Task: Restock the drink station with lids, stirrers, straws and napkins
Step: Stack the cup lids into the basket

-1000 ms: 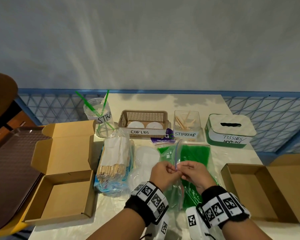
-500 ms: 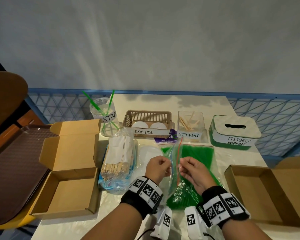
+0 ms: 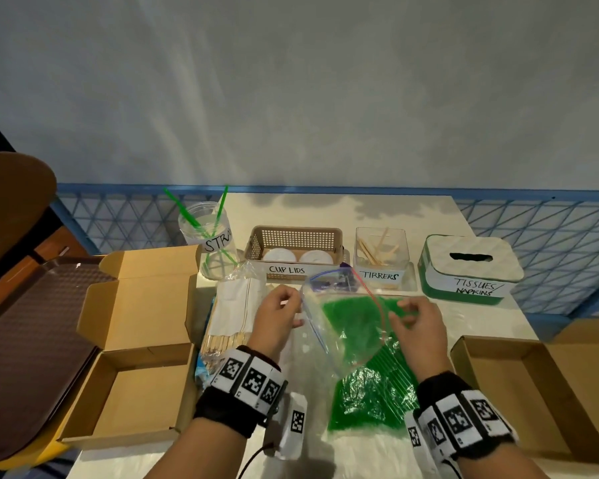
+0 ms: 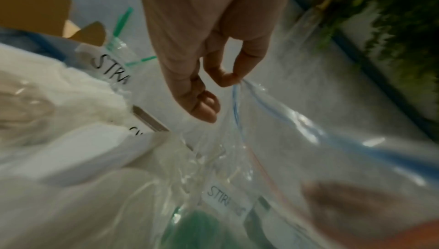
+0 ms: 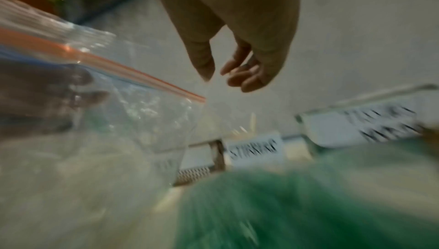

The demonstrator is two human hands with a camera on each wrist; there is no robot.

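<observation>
- Clear zip bag (image 3: 351, 326) packed with green straws (image 3: 374, 385) lies mid-table, mouth gaping toward the labelled bins.
- Left hand (image 3: 278, 318) pinches the blue-striped lip between thumb and forefinger.
- Right hand (image 3: 417, 331) at the red-striped lip; grip too blurred to tell.

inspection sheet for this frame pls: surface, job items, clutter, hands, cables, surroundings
Surface: pale table, plastic-covered.
Job's things: clear zip bag of green straws, mouth open; labelled straw jar, beige lid basket, clear stirrer box, green-and-white tissue box; bagged wooden stirrers.
Clutter: two open cardboard boxes.
Hands: left hand pinches bag rim; right hand beside the bag mouth, fingers loosely curled.
Cables: black wrist lead.
Surroundings: brown tray, blue lattice fence, grey wall.
</observation>
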